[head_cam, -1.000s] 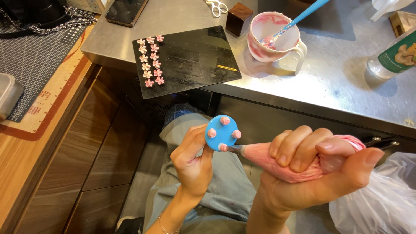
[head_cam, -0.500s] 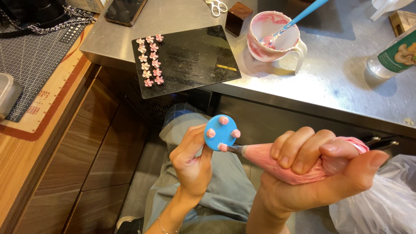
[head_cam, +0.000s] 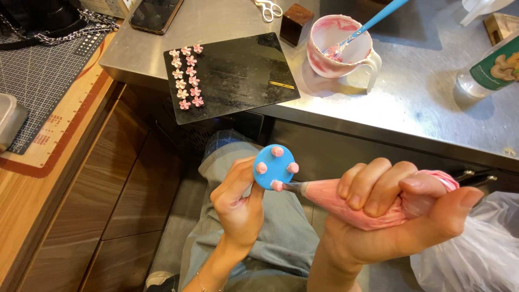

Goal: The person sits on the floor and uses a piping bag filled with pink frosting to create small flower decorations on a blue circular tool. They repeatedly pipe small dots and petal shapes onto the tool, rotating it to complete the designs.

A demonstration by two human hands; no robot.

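Head view shows the left hand (head_cam: 238,208) pinching a round blue plastic disc (head_cam: 274,166) below the steel counter edge (head_cam: 378,135), in open room above the lap. The right hand (head_cam: 400,216) is clenched around a pink piping bag (head_cam: 330,194), whose tip touches the disc's lower rim. On the counter, a black glossy board (head_cam: 238,73) overhangs the edge.

The scene is brightly and evenly lit from overhead. Soft glare is seen on the steel counter (head_cam: 411,103) and on the glossy black board (head_cam: 238,70). Short shadows are cast beside the mug (head_cam: 340,48) and bottle (head_cam: 486,70). Focus is sharp throughout; slight wide-angle stretching is noticed at the edges.
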